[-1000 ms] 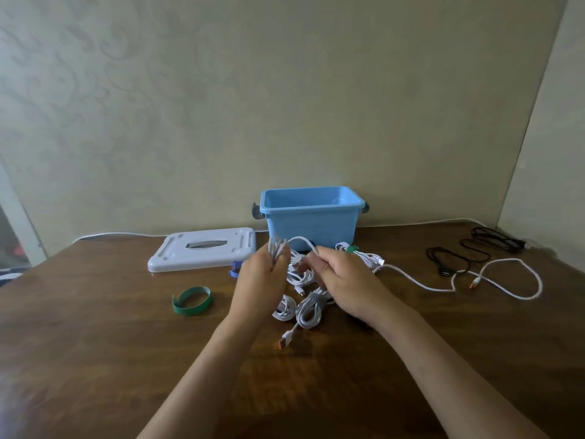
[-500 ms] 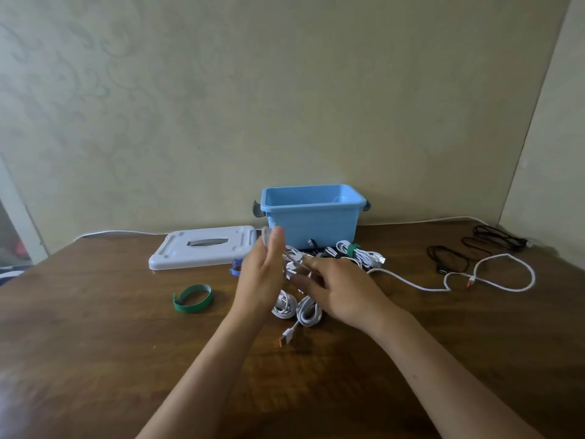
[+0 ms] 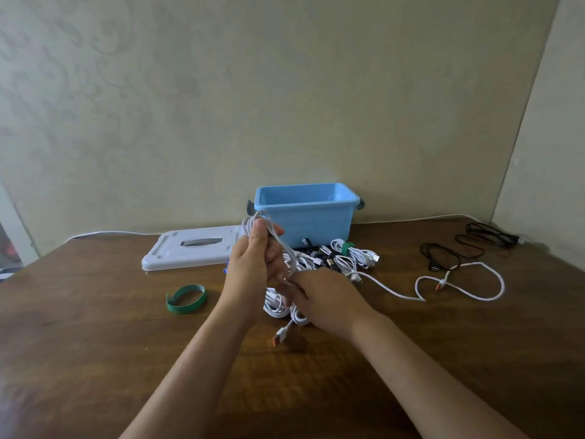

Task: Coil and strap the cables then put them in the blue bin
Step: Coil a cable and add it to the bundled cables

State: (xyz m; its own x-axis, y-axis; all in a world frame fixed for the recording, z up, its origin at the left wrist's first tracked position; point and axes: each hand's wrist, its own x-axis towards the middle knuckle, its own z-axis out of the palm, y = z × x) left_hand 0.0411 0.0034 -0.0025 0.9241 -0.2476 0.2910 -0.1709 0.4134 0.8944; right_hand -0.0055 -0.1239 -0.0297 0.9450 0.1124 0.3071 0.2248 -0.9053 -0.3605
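**Coiling white cable, bin open**

Left hand raised upright, fingers curled round loops of a white cable, coil top at fingertip height. Right hand low over the cable pile, fingers bent at the same cable's strand; exact grip hidden. The cable's loose length trails right across the worktop. Blue bin stands behind the pile, against the wall. Green strap lies left of the hands, apart. White lid flat beside bin. Black cables far right.

Blue bin, green strap
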